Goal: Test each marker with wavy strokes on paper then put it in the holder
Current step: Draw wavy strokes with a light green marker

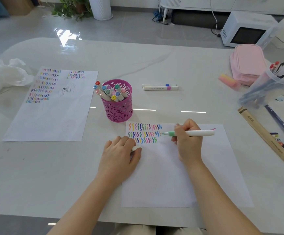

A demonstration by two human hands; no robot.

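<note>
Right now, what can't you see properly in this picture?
All in the head view:
- The small white thing is mostly hidden inside the left hand; it may be a cap.
- The left end of the third row of strokes is covered by that hand.
- Print on the two markers lying flat is too small to read.
- The clear tub at the right is blurred.

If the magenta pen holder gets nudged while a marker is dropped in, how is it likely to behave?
The holder looks like thin cut-out metal, so probably light and rigid. The markers lean left past its rim, so it may tip that way. The glossy table suggests it would slide easily.
</note>
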